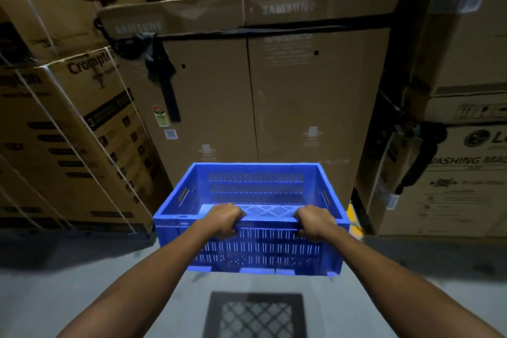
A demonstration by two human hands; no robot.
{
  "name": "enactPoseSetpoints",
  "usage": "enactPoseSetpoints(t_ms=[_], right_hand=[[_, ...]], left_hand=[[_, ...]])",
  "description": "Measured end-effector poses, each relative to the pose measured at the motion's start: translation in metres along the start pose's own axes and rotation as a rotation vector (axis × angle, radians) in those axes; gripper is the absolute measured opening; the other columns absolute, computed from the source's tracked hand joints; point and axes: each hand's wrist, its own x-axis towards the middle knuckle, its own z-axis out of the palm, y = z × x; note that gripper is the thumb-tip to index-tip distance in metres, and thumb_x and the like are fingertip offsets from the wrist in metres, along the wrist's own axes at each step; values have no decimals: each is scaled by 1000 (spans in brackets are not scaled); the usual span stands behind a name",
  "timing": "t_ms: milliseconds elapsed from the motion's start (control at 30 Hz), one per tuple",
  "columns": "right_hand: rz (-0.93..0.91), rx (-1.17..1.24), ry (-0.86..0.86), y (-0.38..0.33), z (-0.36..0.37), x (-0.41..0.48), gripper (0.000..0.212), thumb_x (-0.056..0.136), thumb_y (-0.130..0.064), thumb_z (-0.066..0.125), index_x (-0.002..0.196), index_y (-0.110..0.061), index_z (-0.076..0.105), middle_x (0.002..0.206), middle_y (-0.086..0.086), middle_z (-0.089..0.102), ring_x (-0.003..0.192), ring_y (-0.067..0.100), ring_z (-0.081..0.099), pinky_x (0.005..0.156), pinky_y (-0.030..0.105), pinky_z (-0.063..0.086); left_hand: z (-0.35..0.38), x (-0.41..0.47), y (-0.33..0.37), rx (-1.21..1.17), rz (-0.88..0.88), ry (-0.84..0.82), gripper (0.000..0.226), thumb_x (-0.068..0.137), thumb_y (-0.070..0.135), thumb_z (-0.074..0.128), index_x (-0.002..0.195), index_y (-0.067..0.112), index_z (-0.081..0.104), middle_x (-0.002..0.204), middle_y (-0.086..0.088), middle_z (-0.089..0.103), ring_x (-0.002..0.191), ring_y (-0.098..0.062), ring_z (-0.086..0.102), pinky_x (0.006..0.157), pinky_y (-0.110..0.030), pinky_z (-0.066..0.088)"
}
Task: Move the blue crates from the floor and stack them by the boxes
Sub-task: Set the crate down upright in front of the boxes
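Both hands, left (pixel 225 219) & right (pixel 315 221), grip blue crate (pixel 255 248) near rim; we carry it level twd boxes (pixel 247 96).

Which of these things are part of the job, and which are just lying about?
Part of the job: blue crate, gripped by left hand and right hand; Samsung boxes behind it.
Just lying about: Crompton box, LG box, black strap.

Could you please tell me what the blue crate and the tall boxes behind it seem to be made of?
The blue crate looks like moulded plastic, fairly matte: uniform colour, slotted vent walls. The tall boxes look like brown corrugated cardboard, matte, with printed logos, seams and creased flaps.
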Motion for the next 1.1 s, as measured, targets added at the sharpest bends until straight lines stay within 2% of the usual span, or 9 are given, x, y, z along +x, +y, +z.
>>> enactPoseSetpoints(t_ms=[133,233,367,500,733,1100], right_hand=[[-16,-2,5,41,7,44,20,80,-25,68,100,-22,67,104,7,67,101,31,63,77,38,50],[-29,-32,15,64,23,74,15,84,-20,62,99,-21,65,105,8,68,103,31,62,72,32,40],[-33,-61,-3,80,61,117,23,86,-18,58,106,-25,65,107,7,68,105,31,62,80,36,45],[-28,-61,-25,83,115,166,23,87,-12,53,104,-23,62,109,7,67,105,31,62,77,35,45],[8,-81,-61,96,276,258,24,90,-15,48,110,-22,60,112,5,68,107,30,63,82,36,47],[38,-72,-106,106,540,351,28,91,-9,46,112,-23,60,112,6,68,107,32,64,85,38,47]], left_hand=[[9,56,9,22,-44,11,9,83,24,63,86,21,55,101,-9,66,100,-33,59,75,-36,43],[33,92,12,45,-91,2,13,86,28,59,95,19,56,104,-10,66,102,-34,60,77,-38,45],[76,132,4,46,-150,-49,16,84,24,56,99,20,54,106,-8,66,103,-34,61,77,-38,46],[130,177,-19,65,-165,-90,17,84,20,51,102,20,53,106,-9,66,102,-35,61,77,-38,46],[295,263,-56,40,-179,-95,25,82,19,52,107,21,53,108,-9,67,106,-35,62,80,-37,46],[558,359,-81,50,-168,-155,19,88,20,52,106,20,52,112,-9,65,108,-33,61,82,-36,45]])
